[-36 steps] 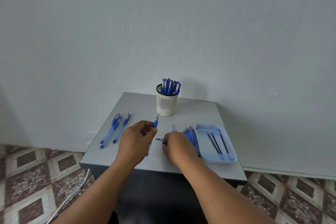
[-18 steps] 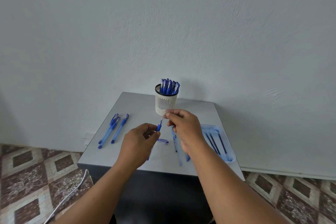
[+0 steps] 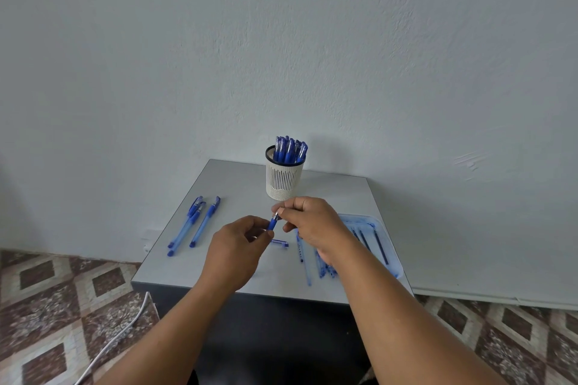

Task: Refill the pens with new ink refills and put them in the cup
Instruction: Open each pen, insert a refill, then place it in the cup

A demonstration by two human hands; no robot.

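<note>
My left hand (image 3: 237, 247) grips a blue pen (image 3: 272, 223) by its barrel, above the middle of the small grey table (image 3: 237, 184). My right hand (image 3: 312, 222) pinches the silver tip end of that pen. A white slotted cup (image 3: 284, 178) at the table's back holds several capped blue pens. Three capped blue pens (image 3: 195, 225) lie at the left. A loose blue cap (image 3: 279, 243) lies under my hands. Several refills (image 3: 305, 262) lie to the right, partly hidden by my right forearm.
A pale blue tray (image 3: 380, 225) with dark refills sits at the table's right edge. A pale wall stands close behind the table. A white cable (image 3: 125, 328) runs across the patterned tile floor at the left.
My right hand rose from the table near the refills to the tip of the pen. The left hand lifted the pen slightly and keeps its hold.
</note>
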